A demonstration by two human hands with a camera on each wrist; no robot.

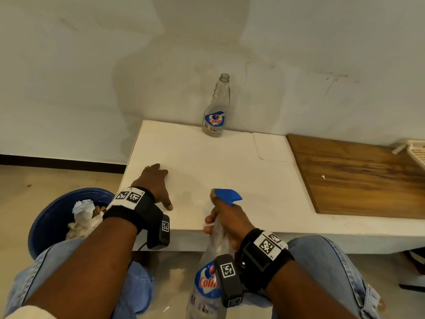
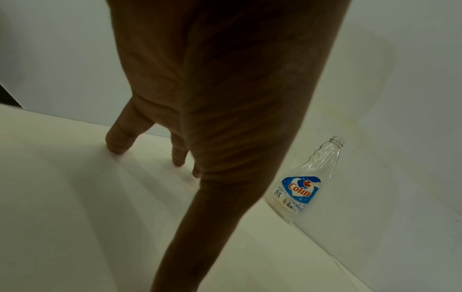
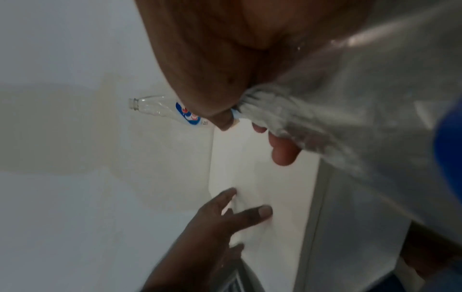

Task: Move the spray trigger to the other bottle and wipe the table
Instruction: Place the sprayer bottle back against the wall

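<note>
My right hand (image 1: 224, 221) grips the neck of a clear Colin spray bottle (image 1: 208, 284) held tilted over the table's near edge; its blue spray trigger (image 1: 228, 196) points out over the white table (image 1: 230, 171). In the right wrist view the bottle (image 3: 337, 118) fills the right side, with my fingers (image 3: 282, 152) curled round its neck. My left hand (image 1: 157, 184) rests flat on the table near its left edge, fingers (image 2: 117, 142) spread and holding nothing. A second Colin bottle (image 1: 216, 109) (image 2: 305, 185) (image 3: 160, 108), empty and with no cap, stands upright against the back wall.
A blue bin (image 1: 59, 222) with crumpled tissue stands on the floor left of the table. A wooden board (image 1: 358, 176) lies on the table's right part, with a cream basket (image 1: 417, 153) at the far right edge. A blue cloth (image 1: 140, 286) lies on my lap.
</note>
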